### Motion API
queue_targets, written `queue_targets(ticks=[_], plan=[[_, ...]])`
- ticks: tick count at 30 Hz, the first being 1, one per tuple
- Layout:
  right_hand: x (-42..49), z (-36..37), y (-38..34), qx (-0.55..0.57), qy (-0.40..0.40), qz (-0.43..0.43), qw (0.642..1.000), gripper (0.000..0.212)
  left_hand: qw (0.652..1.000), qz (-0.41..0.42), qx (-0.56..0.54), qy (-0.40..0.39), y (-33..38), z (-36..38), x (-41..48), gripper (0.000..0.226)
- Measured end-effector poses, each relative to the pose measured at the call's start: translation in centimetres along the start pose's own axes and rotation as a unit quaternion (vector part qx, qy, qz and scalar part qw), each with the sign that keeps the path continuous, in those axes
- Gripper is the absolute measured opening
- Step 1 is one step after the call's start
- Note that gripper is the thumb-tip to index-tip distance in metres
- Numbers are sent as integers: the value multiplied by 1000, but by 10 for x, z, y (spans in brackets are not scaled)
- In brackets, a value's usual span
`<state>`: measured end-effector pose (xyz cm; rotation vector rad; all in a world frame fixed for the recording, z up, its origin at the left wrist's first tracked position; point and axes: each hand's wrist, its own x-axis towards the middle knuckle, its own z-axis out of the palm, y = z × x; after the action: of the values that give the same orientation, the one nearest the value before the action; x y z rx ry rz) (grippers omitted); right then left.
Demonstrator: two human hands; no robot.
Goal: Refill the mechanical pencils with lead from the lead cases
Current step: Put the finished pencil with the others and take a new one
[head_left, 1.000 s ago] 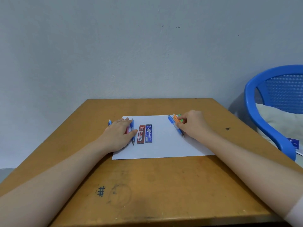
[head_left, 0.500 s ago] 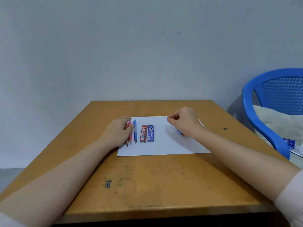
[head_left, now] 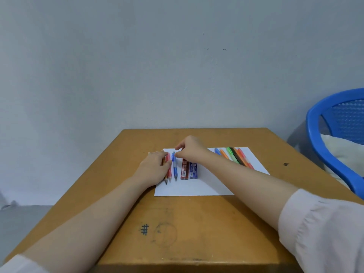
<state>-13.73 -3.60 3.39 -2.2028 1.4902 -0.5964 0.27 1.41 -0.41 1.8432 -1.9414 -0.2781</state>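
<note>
On the paper (head_left: pixel 197 187), in its left part, we see the blue pencil (head_left: pixel 174 166) lying lengthwise away from us, tip toward the near edge, our right hand (head_left: pixel 190 149) curling thumb and forefinger at its far end, grip unclear, our left hand (head_left: pixel 154 169) flat, fingers together, on neighbouring pencils (head_left: pixel 169 171), all on a wooden table (head_left: pixel 197 223) against a grey wall (head_left: pixel 177 66).

Looks like a plain home room: bare grey wall (head_left: pixel 177 66), scuffed wooden table (head_left: pixel 197 223) with ink doodles (head_left: pixel 144 229), blue plastic chair (head_left: pixel 315 142) holding a cushion (head_left: pixel 338 152).
</note>
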Motion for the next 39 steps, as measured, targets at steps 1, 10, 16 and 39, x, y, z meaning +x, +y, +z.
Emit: queue_targets(ticks=[1, 10, 16, 39], plan=[[5, 3, -1, -6, -9, 13, 1000, 36, 1000, 1, -4, 1, 0, 0, 0, 46], [30, 4, -7, -37, -101, 36, 994, 45, 1000, 20, 5, 9, 0, 1, 0, 43], [35, -1, -3, 14, -121, 48, 991, 33, 1000, 16, 13, 1, -1, 2, 3, 48], [30, -4, 1, 100, -79, 93, 987, 23, 1000, 7, 25, -8, -4, 4, 6, 53]])
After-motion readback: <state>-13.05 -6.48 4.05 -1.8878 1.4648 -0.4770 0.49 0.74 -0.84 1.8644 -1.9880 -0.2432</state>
